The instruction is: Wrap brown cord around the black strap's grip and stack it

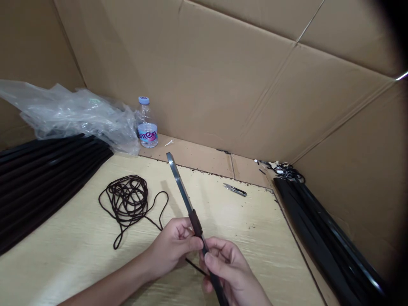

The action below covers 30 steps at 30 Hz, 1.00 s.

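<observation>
The left hand (174,248) and the right hand (228,272) are both closed on a long flat metal strip (180,185), held upright and tilted away from the person; the left fingers grip near a dark sleeve (195,223) on the strip, and the right fingers wrap just below it; a thin dark cord (196,265) passes beneath the hands; a loose coil of dark cord (127,199) lies on the pale wooden desk (255,242), a loop reaching just beside the left hand; thread snips (235,191) lie further off; bundled black strips (47,182) lie at the left, glossy black strips (328,242) along the right edge; a crumpled clear plastic bag (73,114) and a water bottle (146,125) stand against the cardboard walls (204,76)
</observation>
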Each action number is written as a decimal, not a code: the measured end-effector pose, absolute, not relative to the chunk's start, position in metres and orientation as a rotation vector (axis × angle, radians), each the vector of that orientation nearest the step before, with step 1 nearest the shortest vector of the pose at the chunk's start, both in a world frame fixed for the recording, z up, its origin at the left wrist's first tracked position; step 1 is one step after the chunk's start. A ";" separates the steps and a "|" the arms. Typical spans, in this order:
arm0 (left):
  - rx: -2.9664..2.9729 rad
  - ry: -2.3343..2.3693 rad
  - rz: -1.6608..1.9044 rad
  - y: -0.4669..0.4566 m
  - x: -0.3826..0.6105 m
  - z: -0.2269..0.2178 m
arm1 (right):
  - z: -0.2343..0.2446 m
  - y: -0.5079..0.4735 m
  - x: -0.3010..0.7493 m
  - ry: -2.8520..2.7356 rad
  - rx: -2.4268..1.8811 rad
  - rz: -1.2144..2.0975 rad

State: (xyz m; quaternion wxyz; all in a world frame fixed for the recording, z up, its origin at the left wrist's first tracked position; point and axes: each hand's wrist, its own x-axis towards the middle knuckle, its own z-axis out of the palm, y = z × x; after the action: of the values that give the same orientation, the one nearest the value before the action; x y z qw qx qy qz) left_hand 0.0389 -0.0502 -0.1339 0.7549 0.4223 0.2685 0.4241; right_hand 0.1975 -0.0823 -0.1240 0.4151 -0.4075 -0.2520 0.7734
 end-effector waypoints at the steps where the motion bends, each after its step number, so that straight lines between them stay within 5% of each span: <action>1: 0.923 0.591 0.927 -0.051 0.039 -0.134 | -0.124 -0.082 0.198 -0.663 -1.006 1.951; 12: 0.909 0.585 0.766 -0.055 0.038 -0.137 | -0.117 -0.080 0.201 -0.806 -0.822 2.000; 30: 1.021 0.709 0.851 -0.061 0.043 -0.132 | -0.119 -0.078 0.196 -0.759 -1.118 1.931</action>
State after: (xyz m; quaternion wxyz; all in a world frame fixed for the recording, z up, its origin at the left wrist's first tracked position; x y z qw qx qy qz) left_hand 0.0434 -0.0606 -0.1318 0.7296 0.4635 0.3217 0.3865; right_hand 0.1962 -0.0784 -0.1194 0.3824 -0.4383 -0.2975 0.7570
